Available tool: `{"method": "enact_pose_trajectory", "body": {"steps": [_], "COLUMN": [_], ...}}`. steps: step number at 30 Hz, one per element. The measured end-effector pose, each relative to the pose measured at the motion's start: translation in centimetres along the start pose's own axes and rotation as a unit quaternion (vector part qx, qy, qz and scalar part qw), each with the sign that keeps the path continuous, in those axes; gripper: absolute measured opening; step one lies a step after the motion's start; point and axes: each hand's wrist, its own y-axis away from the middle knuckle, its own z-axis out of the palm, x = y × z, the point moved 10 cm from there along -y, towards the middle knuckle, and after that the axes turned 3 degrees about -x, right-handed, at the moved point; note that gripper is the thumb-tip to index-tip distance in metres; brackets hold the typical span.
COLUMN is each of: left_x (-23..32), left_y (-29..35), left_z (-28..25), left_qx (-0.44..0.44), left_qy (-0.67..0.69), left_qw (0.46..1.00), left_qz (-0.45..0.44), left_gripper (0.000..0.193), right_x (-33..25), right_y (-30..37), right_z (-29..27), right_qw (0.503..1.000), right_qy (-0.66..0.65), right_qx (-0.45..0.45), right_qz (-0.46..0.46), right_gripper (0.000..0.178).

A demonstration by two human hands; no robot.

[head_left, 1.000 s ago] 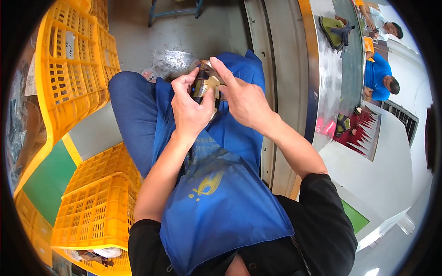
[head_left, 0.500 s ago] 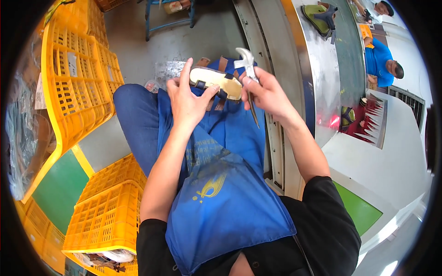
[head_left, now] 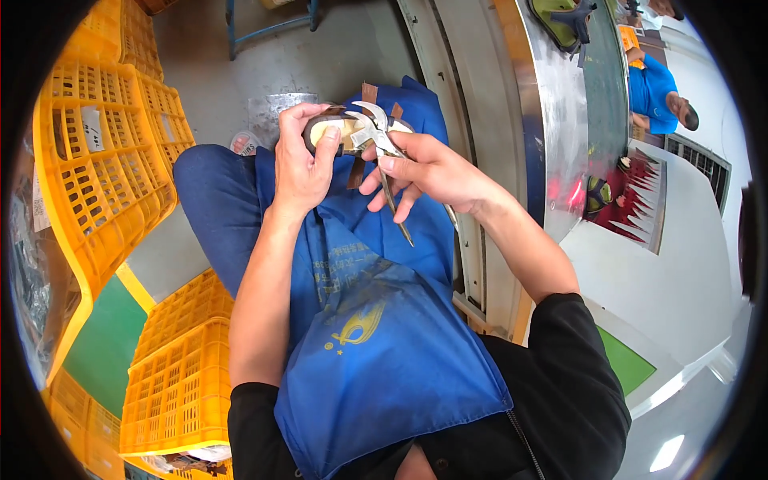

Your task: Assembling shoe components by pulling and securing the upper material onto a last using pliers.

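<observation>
My left hand [head_left: 302, 164] grips the toe or heel end of a sandal on a last [head_left: 346, 127], bottom up, with the thumb pressed on its cream insole. Dark edging runs round it, and brown straps [head_left: 369, 93] stick out from its sides. In my right hand [head_left: 436, 170] is a pair of lasting pincers [head_left: 370, 120] of silvery metal. Their jaws are parted over the middle of the sandal, and the handles spread below with a finger or more between them. Whether the jaws touch a strap I cannot tell. The sandal is over my lap, on the blue apron [head_left: 384, 304].
Yellow plastic crates [head_left: 104, 152] stand at the left, and another crate [head_left: 180, 392] is nearer, at lower left. A metal-edged bench [head_left: 552, 136] runs along the right, with a green and dark sandal [head_left: 564, 22] on it. A person in blue [head_left: 652, 92] sits beyond.
The pincers have come from beside the sandal to over its middle, and their jaws and handles have opened. My left hand has shifted left and turned the sandal slightly.
</observation>
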Motion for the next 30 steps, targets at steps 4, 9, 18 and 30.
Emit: {"method": "enact_pose_trajectory", "body": {"steps": [4, 9, 18, 30], "left_x": [-0.1, 0.9, 1.6, 3.1], "left_y": [0.1, 0.1, -0.4, -0.2], "left_z": [-0.1, -0.6, -0.9, 0.1], "left_qx": [0.012, 0.035, -0.038, -0.099], "left_qy": [-0.007, -0.031, -0.08, -0.144], "left_qw": [1.0, 0.996, 0.994, 0.981], "left_qz": [0.019, 0.082, 0.062, 0.09], "left_gripper": [0.038, 0.035, 0.053, 0.065], "right_x": [-0.2, -0.4, -0.6, -4.5], "right_y": [-1.0, -0.6, -0.3, 1.2], "right_z": [0.2, -1.0, -1.4, 0.6], "right_qw": [0.999, 0.997, 0.985, 0.793], "right_qy": [-0.006, 0.068, 0.145, 0.602], "right_qx": [-0.016, -0.002, 0.081, 0.094], "right_qz": [0.033, 0.04, -0.038, -0.012], "right_gripper": [0.031, 0.03, 0.022, 0.022]}}
